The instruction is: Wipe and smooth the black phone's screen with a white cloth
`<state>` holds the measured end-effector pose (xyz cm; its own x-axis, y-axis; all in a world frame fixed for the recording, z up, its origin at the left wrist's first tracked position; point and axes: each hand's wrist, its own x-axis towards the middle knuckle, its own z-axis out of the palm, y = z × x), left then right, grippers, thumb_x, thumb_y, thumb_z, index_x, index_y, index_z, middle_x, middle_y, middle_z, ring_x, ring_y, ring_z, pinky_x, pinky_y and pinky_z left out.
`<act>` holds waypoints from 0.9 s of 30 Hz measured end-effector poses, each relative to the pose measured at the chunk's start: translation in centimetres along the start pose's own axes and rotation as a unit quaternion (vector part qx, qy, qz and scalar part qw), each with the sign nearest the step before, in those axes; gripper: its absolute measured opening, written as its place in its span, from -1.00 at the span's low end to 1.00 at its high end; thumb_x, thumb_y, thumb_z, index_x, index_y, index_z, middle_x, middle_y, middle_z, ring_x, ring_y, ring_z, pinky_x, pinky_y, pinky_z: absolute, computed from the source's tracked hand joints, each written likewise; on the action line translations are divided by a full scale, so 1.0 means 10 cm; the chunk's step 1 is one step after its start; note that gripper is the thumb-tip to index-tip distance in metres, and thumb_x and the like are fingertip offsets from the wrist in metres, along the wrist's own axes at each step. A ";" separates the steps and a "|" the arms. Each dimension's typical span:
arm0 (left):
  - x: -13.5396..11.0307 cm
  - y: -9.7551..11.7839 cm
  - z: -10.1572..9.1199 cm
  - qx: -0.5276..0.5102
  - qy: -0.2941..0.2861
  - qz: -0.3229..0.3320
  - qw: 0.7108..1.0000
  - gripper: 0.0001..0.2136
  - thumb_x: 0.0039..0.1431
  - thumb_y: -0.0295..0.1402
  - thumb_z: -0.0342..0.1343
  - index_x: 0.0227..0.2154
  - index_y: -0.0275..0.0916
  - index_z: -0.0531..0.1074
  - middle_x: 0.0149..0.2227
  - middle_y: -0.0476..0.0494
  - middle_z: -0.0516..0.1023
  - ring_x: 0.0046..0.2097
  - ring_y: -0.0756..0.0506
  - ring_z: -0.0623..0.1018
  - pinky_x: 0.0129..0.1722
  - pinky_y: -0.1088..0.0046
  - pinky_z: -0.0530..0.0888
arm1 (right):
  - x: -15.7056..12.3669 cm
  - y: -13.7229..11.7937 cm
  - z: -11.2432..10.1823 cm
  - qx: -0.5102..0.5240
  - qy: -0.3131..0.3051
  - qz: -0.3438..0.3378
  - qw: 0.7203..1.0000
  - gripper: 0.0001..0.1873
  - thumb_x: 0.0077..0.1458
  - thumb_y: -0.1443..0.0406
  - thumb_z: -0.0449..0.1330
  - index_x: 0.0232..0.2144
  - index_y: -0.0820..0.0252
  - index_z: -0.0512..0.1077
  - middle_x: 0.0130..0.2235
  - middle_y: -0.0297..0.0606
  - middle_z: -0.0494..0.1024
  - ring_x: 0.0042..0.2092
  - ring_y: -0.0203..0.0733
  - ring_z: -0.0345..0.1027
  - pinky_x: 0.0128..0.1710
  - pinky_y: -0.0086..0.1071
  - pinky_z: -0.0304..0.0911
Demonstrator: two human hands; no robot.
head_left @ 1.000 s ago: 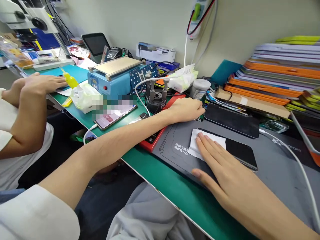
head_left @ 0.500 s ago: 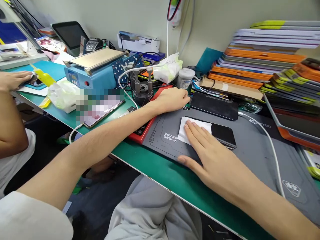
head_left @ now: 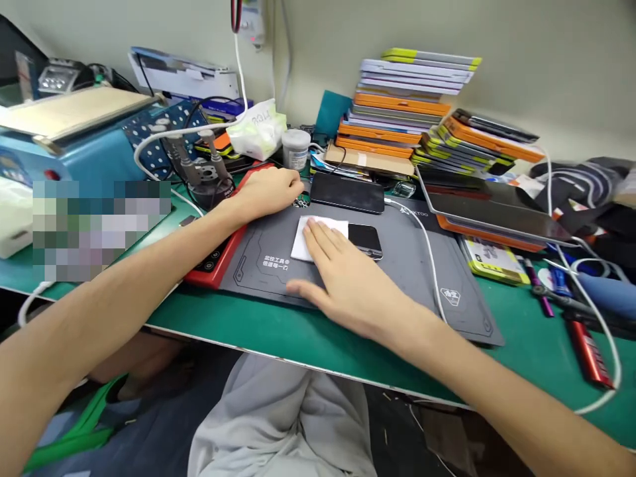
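Note:
My right hand [head_left: 342,275] lies flat with its fingers stretched over a white wipe [head_left: 300,242], pressing it on a dark phone [head_left: 365,240]. The phone's right end shows beyond the wipe; the rest is covered. This phone rests on a grey work mat [head_left: 397,278]. Closed in a loose fist, my left hand [head_left: 272,192] is near the mat's far left corner, over a red device [head_left: 218,273]. Its fingertips are hidden, and I cannot make out what they hold, if anything. Behind the right hand lies a second black phone [head_left: 346,193], with a white cable [head_left: 424,232] at its right end.
A blue machine [head_left: 74,156] and a dark holder with posts [head_left: 211,185] stand left. Behind are a white tub [head_left: 296,151] and stacked flat boxes [head_left: 392,112]. A tablet-like panel [head_left: 487,205] and a red tool [head_left: 589,351] are on the right. The table's front edge [head_left: 278,360] runs before me.
My view has swung to the right, so the bench things appear further left and more of the right side shows. Both hands stay at about the same places on the bench.

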<state>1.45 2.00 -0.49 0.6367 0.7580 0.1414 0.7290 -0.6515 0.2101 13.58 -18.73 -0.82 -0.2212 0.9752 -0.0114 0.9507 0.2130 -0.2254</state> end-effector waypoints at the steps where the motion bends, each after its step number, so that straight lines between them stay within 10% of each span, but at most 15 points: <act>1: 0.00 -0.01 0.01 -0.001 0.000 -0.002 1.000 -0.66 0.34 -0.22 -0.11 -0.21 -0.15 0.59 -0.08 -0.20 0.71 -0.05 -0.28 0.66 -0.04 0.31 0.50 | -0.11 -0.04 0.01 0.004 0.000 -0.007 1.000 0.07 0.39 -0.29 -0.17 0.52 0.50 -0.06 0.55 0.05 -0.18 0.58 0.06 -0.32 0.57 0.00 -0.23; 11: -0.05 0.06 -0.05 0.033 -0.016 -0.002 0.999 -0.62 0.34 -0.23 -0.16 -0.18 -0.15 0.59 -0.05 -0.22 0.71 -0.04 -0.29 0.67 -0.05 0.32 0.50 | 0.37 0.25 -0.07 0.015 0.004 0.045 0.999 0.05 0.42 -0.25 -0.22 0.49 0.59 -0.02 0.54 0.17 -0.10 0.57 0.09 -0.23 0.56 -0.08 -0.26; 18: -0.03 0.06 -0.03 0.019 -0.024 -0.018 0.999 -0.66 0.33 -0.19 -0.13 -0.23 -0.14 0.56 -0.08 -0.23 0.72 -0.06 -0.31 0.69 -0.09 0.32 0.50 | -0.27 0.06 -0.05 0.012 -0.013 0.020 1.000 0.05 0.40 -0.27 -0.18 0.53 0.47 -0.09 0.56 0.00 -0.20 0.58 0.01 -0.36 0.57 -0.09 -0.29; 27: -0.05 0.05 -0.06 -0.005 -0.024 -0.024 0.999 -0.66 0.33 -0.17 -0.10 -0.21 -0.12 0.58 -0.14 -0.19 0.73 -0.09 -0.24 0.69 -0.09 0.39 0.50 | -0.29 0.51 -0.17 -0.004 -0.005 0.088 0.996 0.02 0.40 -0.28 -0.21 0.54 0.37 -0.07 0.56 0.02 -0.15 0.57 0.03 -0.28 0.55 0.07 -0.21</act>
<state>1.37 1.26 0.09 0.6125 0.7859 0.0851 0.7564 -0.6139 0.2256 19.42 -20.39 -0.25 -0.0538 0.9968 -0.0589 0.9764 0.0402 -0.2121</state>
